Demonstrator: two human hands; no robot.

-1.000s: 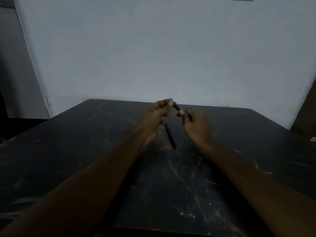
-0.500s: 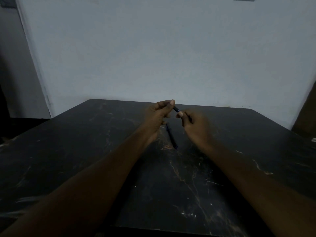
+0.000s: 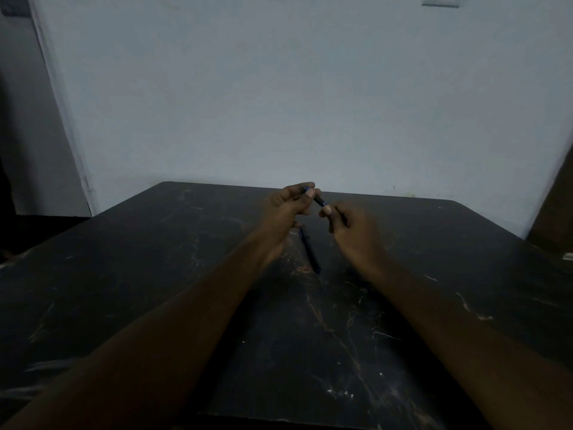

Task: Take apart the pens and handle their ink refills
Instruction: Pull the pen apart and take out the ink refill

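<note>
Both hands hold one dark pen (image 3: pixel 319 200) in the air above the far half of the black table (image 3: pixel 155 274). My left hand (image 3: pixel 288 212) pinches its upper, bluish end between thumb and fingertips. My right hand (image 3: pixel 350 225) grips the lower end, fingers curled round it; only a short stretch of the barrel shows between the hands. A second dark pen (image 3: pixel 309 250) lies flat on the table below and between the hands, pointing toward me. The light is dim, so fine parts of the pens are hard to make out.
The table is dark marble with pale veins and rounded far corners. A plain pale wall (image 3: pixel 310 103) stands right behind its far edge. A dark doorway lies at the far left, and a brown panel (image 3: pixel 555 206) leans at the far right.
The hands stay almost in place on the pen, with only slight shifts of the fingers. The pen on the table has not moved.
</note>
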